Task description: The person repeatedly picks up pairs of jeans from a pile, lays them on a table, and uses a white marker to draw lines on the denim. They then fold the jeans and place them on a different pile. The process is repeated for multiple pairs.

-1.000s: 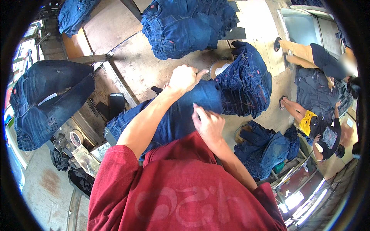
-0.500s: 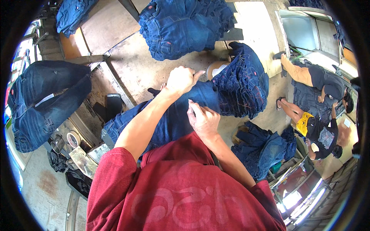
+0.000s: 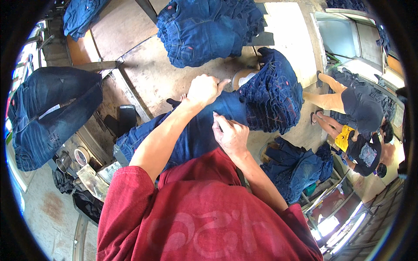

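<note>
Blue denim jeans lie stretched across my lap. Over their far edge is my left hand, its fingers curled in and the thumb sticking out to the right. My right hand sits lower and closer to me, above the denim, with its fingers bent together and one fingertip pointing up and left. A gap separates the two hands. Whatever either hand may hold is too small or hidden to make out. Right beside the lap jeans hangs a thick stack of jeans with reddish stitching.
A big jeans pile stands ahead. Dark jeans hang at the left, near a tape roll and a metal cup. More jeans are heaped at the right. Two people work beyond them.
My hands hold almost the same position. At the right, the person in tan trousers has shifted, with legs now spread apart and the body turned; the other person has moved slightly.
</note>
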The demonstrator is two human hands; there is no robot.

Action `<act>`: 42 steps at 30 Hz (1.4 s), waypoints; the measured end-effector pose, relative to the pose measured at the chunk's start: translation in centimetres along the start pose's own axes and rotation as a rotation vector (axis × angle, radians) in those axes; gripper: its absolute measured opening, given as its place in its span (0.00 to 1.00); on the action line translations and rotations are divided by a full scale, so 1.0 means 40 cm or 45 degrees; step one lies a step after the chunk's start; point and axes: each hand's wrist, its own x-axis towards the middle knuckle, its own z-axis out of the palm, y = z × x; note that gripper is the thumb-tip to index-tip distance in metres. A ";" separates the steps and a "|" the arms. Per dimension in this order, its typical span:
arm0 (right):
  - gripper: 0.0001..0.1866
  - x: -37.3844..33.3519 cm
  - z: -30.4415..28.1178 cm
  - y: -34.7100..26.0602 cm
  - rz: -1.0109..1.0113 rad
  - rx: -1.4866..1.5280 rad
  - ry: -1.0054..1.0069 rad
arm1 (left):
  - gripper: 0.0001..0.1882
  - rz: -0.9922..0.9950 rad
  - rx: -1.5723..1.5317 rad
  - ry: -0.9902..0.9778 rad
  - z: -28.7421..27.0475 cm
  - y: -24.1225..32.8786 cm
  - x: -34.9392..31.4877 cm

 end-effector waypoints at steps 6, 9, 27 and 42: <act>0.07 -0.009 -0.009 0.000 0.063 0.147 0.047 | 0.31 0.042 0.017 0.036 0.005 -0.006 0.000; 0.07 0.001 0.008 0.004 0.020 0.166 0.120 | 0.31 0.012 -0.005 0.001 0.005 -0.008 0.001; 0.09 -0.009 -0.007 0.003 0.104 0.101 -0.034 | 0.34 -0.021 -0.036 -0.023 0.010 -0.009 0.002; 0.08 -0.012 -0.024 0.017 0.169 0.123 -0.109 | 0.34 -0.150 0.026 -0.129 -0.014 0.017 0.006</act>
